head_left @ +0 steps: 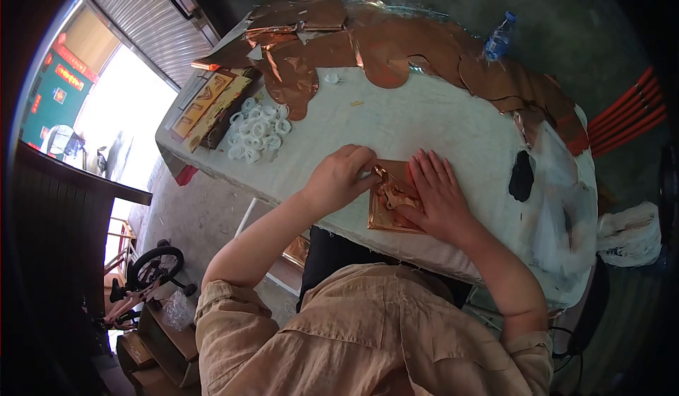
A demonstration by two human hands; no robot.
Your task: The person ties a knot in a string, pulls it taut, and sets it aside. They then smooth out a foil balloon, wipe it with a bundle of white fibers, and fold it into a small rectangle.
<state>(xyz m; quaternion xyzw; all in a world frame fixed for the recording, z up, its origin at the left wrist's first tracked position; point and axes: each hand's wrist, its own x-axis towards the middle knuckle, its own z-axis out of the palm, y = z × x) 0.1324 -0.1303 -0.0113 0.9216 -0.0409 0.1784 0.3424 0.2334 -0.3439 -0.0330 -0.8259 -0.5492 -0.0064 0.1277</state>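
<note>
Near the table's front edge lies a shiny copper-coloured foil piece (393,196) with a raised, creased shape on it. My left hand (344,177) is at its upper left corner, fingers pinched together; a bit of something whitish shows between the fingertips, too small to make out. Spread flat, my right hand (442,196) rests on the right side of the foil, its thumb across the lower part. To the left on the white-covered table (318,124) is a pile of white rings (258,131).
Brown copper sheets (438,46) run along the far edge, with a water bottle (499,39) beside them. A box (216,106) stands at the left end. A black object (522,177) and clear plastic (559,198) lie at the right. A small bike (152,272) stands on the floor.
</note>
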